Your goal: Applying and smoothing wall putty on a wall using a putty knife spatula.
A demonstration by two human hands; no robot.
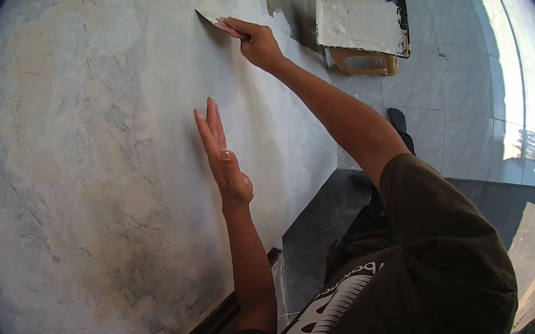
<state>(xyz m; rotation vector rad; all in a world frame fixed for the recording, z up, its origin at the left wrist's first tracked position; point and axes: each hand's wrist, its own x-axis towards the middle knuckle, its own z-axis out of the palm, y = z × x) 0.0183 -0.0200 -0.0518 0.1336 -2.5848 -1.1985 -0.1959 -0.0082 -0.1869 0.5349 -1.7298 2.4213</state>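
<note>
A mottled white-and-grey plastered wall (58, 146) fills the left and middle of the view. My right hand (255, 43) grips a putty knife (218, 23) with a thin blade and a pinkish handle, its blade against the upper part of the wall. Lower down, my left hand (221, 152) is open, with fingers extended along the wall surface; whether all of it touches the wall, I cannot tell. Specks of white stuff are on its thumb and heel.
A black-rimmed tray (359, 19) of white paste rests on a tan plastic stool (365, 65), right of the wall, on grey floor tiles (425, 94). A dark tiled strip (308, 229) and my foot (399, 121) are below. Sunlight falls along the right side.
</note>
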